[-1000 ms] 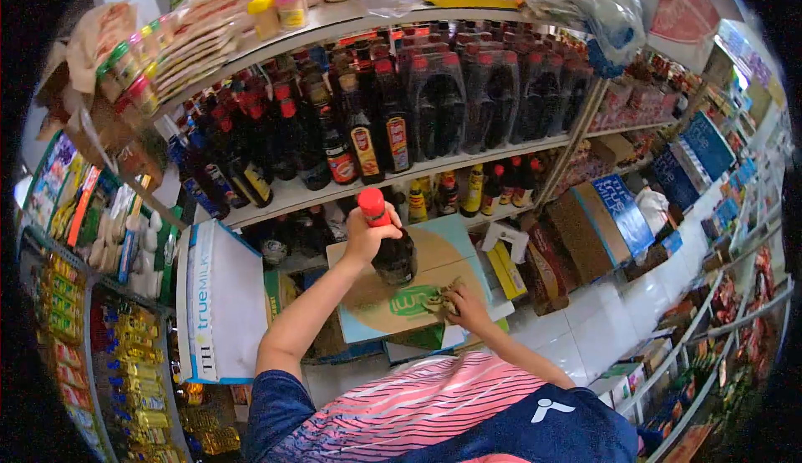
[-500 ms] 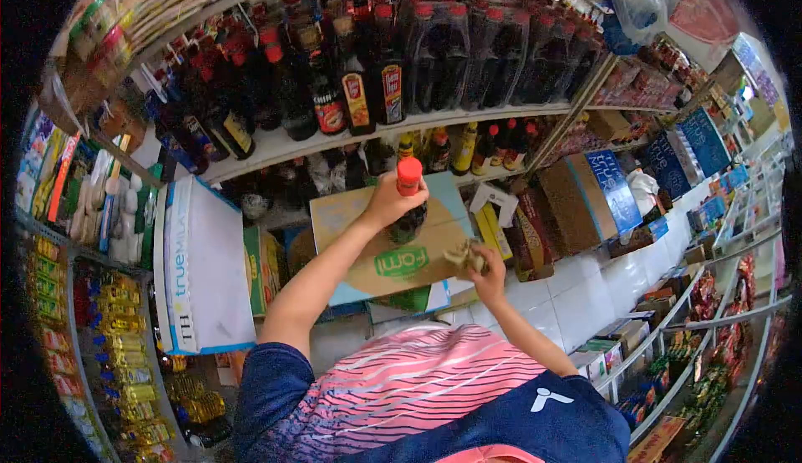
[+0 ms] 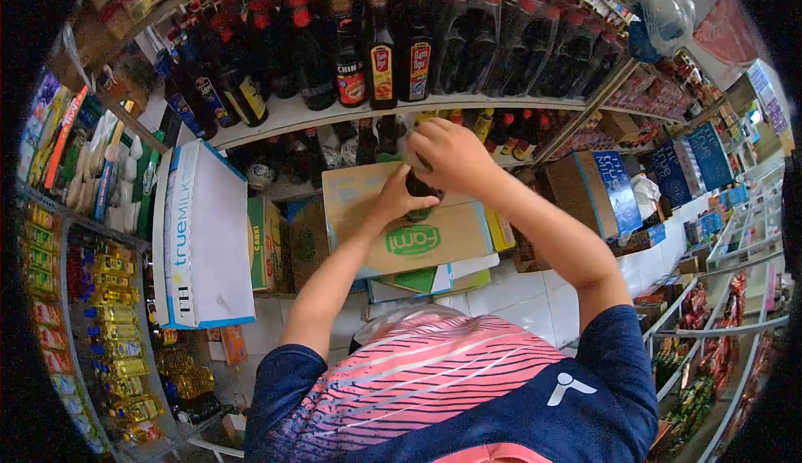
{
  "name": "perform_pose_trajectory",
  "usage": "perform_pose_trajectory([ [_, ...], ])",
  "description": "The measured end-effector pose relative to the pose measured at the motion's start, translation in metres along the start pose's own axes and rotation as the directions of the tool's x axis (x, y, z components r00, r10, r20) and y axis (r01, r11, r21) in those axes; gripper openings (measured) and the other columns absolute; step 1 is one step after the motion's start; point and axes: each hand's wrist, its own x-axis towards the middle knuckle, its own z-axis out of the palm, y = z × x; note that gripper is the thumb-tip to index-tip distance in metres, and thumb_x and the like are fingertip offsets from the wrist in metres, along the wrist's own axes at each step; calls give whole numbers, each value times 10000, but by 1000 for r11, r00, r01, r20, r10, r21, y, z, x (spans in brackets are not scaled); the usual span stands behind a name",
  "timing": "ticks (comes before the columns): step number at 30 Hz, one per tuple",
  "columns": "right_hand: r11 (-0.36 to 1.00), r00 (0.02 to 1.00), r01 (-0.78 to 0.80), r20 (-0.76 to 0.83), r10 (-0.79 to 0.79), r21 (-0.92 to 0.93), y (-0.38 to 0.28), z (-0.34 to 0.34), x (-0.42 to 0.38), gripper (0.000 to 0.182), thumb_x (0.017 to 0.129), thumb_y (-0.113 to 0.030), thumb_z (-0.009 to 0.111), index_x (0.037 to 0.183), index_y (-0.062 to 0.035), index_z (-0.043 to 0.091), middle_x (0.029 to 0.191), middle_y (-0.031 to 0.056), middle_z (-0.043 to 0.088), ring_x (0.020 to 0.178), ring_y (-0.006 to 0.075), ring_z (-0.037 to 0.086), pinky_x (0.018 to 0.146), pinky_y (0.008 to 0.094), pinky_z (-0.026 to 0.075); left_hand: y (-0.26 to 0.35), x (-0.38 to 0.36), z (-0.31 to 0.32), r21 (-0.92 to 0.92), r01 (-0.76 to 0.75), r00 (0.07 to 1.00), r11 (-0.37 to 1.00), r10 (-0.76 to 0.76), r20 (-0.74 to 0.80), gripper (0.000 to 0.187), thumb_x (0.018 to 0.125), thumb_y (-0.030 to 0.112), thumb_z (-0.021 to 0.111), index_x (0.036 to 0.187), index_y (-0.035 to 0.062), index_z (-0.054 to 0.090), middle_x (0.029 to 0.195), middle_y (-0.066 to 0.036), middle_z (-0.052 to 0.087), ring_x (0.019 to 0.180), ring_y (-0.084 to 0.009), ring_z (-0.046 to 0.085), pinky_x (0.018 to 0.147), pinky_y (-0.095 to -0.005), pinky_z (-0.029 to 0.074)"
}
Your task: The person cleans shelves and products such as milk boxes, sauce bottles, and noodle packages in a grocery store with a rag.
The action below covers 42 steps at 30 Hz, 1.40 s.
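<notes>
A dark sauce bottle (image 3: 421, 209) stands on the brown Fami carton (image 3: 455, 241) in front of me. My left hand (image 3: 396, 201) is closed round the bottle's side, with the thumb across its front. Over the bottle's top, my right hand (image 3: 451, 159) is curled with the back of the hand towards me. A bit of crumpled greyish cloth (image 3: 410, 147) shows by the right fingers, against the bottle's neck. Both the red cap and most of the cloth are hidden under that hand.
Behind the carton, a white shelf (image 3: 334, 118) holds rows of dark sauce bottles (image 3: 380, 53), with more bottles beneath. A white TH true MILK box (image 3: 213, 246) stands at left, near yellow oil bottles (image 3: 117, 329). Blue-and-brown cartons (image 3: 597, 191) sit at right beside the tiled floor.
My right hand has moved up and left with the cloth, from the carton's right edge onto the bottle's top. My left hand has slid from the neck down to the bottle's side.
</notes>
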Motion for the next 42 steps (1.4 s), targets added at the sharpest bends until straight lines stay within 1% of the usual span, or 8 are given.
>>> perform_pose_trajectory([
  [10,654,865,-412,499,60,634,40,10,34,282,601,-225,618,725,27,590,643,78,579,592,141,541,567,291,436,-27,5,6,120,19,999,993,-22,25,850,509,364,767,1175,18,369,1108,-152,486,1054,-289,456,892,-371,356],
  [16,-328,879,-447,477,13,832,67,61,28,330,649,-230,615,899,-24,556,807,57,581,751,131,549,663,280,447,-4,1,5,-49,96,994,994,-98,-48,843,491,395,766,1175,64,401,1126,-122,483,1072,-268,437,916,-373,327],
  [17,305,999,33,-35,3,952,67,72,19,308,670,-235,596,879,-13,553,831,52,574,760,147,552,702,285,443,-28,4,10,35,38,998,999,-36,-58,827,489,375,768,1165,57,413,1111,-123,493,1053,-267,454,901,-370,342],
  [18,274,944,265,-190,-270,925,81,105,23,261,710,-223,561,860,-10,544,826,47,574,773,149,548,717,288,440,-42,6,12,118,-20,998,993,27,-65,811,487,355,771,1154,50,425,1097,-125,504,1034,-265,471,887,-367,356],
  [26,-199,899,24,66,433,980,29,97,-33,383,788,-256,519,1092,-26,484,1090,70,507,1038,155,458,884,293,355,-39,-2,22,-288,-159,978,944,110,-179,796,527,217,779,1186,22,378,1089,-124,510,996,-225,499,882,-347,373],
  [33,739,937,13,-266,227,674,41,62,-29,582,557,-120,737,1079,-19,501,956,89,587,904,152,551,811,285,419,-26,6,22,-540,47,997,840,-70,-22,656,602,126,727,1156,38,387,1095,-101,501,1014,-208,490,870,-334,385],
  [37,491,954,11,-156,254,871,33,64,-10,457,564,-61,681,989,-31,517,930,106,586,842,193,571,768,275,434,14,-2,41,242,-84,939,967,159,-306,593,647,113,684,1153,41,383,1101,-102,493,1022,-225,479,869,-335,382],
  [42,539,533,-75,-424,733,839,-15,91,-5,382,553,-19,647,915,-5,524,867,74,595,781,133,555,730,262,437,-80,-9,81,-599,-122,832,791,-248,-497,576,658,114,675,1148,45,381,1110,-105,472,1030,-229,468,873,-341,371],
])
